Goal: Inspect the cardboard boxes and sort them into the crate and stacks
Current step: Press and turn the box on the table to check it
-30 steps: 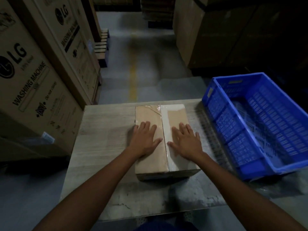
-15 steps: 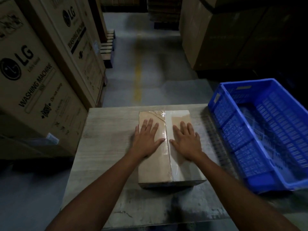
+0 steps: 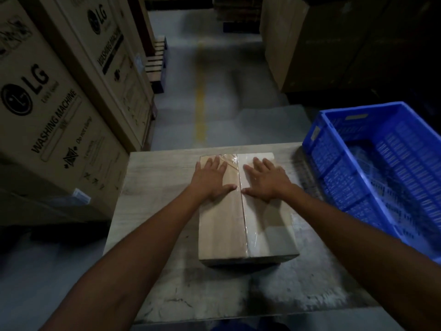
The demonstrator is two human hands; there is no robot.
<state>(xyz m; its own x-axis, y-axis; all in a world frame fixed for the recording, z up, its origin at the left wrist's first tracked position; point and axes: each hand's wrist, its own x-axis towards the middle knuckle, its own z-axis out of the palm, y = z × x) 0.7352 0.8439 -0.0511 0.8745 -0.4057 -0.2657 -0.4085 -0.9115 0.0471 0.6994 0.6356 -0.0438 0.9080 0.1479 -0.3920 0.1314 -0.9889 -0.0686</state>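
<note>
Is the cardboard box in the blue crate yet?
No, the cardboard box sits on the table beside the blue crate, left hand and right hand flat on it.

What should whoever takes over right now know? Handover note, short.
Left hand: flat, fingers straight, resting on top of the brown taped cardboard box. Right hand: same, across the tape seam.
Box lies on the grey wooden table; blue slatted plastic crate stands to its right, no box visible in it.
Done: nothing sorted in view.
Left: finish inspecting, then place this box.
</note>
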